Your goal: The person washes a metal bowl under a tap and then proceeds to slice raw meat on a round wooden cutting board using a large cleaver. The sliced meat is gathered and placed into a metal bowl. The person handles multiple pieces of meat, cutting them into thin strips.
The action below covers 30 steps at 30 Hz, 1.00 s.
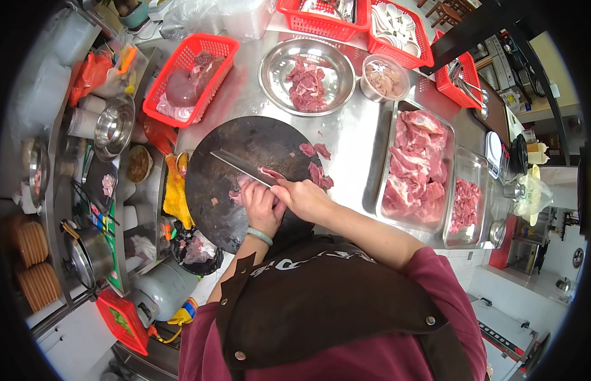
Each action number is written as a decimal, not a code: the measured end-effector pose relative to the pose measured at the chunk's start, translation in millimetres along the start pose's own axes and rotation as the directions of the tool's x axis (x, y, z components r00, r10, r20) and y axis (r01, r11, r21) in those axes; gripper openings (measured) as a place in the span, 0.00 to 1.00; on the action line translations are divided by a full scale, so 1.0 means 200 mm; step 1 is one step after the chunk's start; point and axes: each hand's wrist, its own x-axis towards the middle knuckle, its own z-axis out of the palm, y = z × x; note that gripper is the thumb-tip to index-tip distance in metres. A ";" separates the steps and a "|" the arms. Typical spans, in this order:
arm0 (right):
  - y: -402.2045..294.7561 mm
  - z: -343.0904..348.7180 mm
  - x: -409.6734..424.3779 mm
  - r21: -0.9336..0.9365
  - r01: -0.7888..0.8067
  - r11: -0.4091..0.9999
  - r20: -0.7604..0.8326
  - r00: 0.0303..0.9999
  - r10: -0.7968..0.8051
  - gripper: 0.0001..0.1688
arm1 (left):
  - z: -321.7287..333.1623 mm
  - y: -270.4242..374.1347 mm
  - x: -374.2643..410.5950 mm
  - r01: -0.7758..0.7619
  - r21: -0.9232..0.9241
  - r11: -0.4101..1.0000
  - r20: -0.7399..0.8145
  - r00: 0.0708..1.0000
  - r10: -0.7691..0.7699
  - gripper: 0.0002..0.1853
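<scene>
On a round dark chopping board (pixel 238 138), my right hand (pixel 302 197) grips the handle of a wide-bladed kitchen knife (pixel 240 165), whose blade points up and left. My left hand (pixel 261 205), with a pale bangle at the wrist, presses on a piece of raw meat (pixel 237 196) close against the blade. A thin slice (pixel 271 173) lies on the blade's far side. Several cut slices (pixel 319 175) rest at the board's right edge and beside it. More slices are heaped in a round steel bowl (pixel 271 90) beyond the board.
A steel tray of large meat pieces (pixel 417 166) and a smaller tray of chopped meat (pixel 465 202) stand at the right. A red basket with meat (pixel 157 112) is at the back left, a tub of meat (pixel 383 81) behind the large tray. A yellow cloth (pixel 175 195) hangs by the board's left side.
</scene>
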 end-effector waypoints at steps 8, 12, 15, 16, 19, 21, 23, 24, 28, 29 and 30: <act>0.19 -0.09 -0.28 0.032 -0.049 0.998 -0.171 0.984 0.054 0.23 | -0.02 0.03 0.02 0.015 0.003 1.000 -0.061 0.998 -0.015 0.13; 0.17 -0.13 -0.32 0.077 -0.004 0.997 -0.266 0.964 0.024 0.26 | -0.03 0.03 0.01 0.021 -0.020 1.000 -0.008 1.000 -0.021 0.15; 0.06 -0.11 -0.36 -0.012 -0.090 0.996 -0.023 0.996 0.090 0.26 | -0.04 0.03 0.01 0.005 0.008 1.000 0.006 1.000 -0.005 0.17; 0.02 -0.12 -0.37 -0.039 -0.107 0.994 0.021 0.994 0.107 0.25 | -0.04 0.03 0.01 -0.003 0.014 1.000 0.008 1.000 0.003 0.20; 0.06 -0.13 -0.42 0.021 -0.088 0.996 0.007 0.996 0.088 0.26 | -0.03 0.00 0.00 0.006 -0.004 1.000 0.018 1.000 -0.006 0.21; 0.07 -0.17 -0.48 -0.007 -0.080 0.997 0.021 0.997 0.080 0.25 | -0.02 0.01 -0.01 0.005 0.007 1.000 0.005 1.000 -0.005 0.23; 0.08 -0.19 -0.50 -0.045 -0.101 0.994 0.028 0.994 0.102 0.24 | -0.02 0.01 -0.01 -0.002 0.009 1.000 0.005 1.000 0.002 0.23; 0.06 -0.19 -0.48 -0.031 -0.103 0.994 0.042 0.994 0.104 0.24 | -0.01 0.00 -0.01 -0.003 0.005 1.000 -0.007 1.000 0.003 0.23; 0.03 -0.05 -0.17 0.006 0.008 1.000 -0.020 1.000 -0.007 0.24 | 0.00 -0.01 -0.01 -0.025 -0.029 0.999 0.000 1.000 0.025 0.21; 0.02 0.00 -0.09 0.000 0.017 1.000 -0.030 0.999 -0.017 0.24 | 0.00 -0.02 -0.02 -0.025 -0.017 1.000 -0.003 1.000 0.025 0.21; -0.01 0.03 -0.01 -0.005 0.024 1.000 -0.045 0.999 -0.025 0.24 | 0.00 -0.03 -0.02 -0.029 -0.007 1.000 -0.004 1.000 0.029 0.20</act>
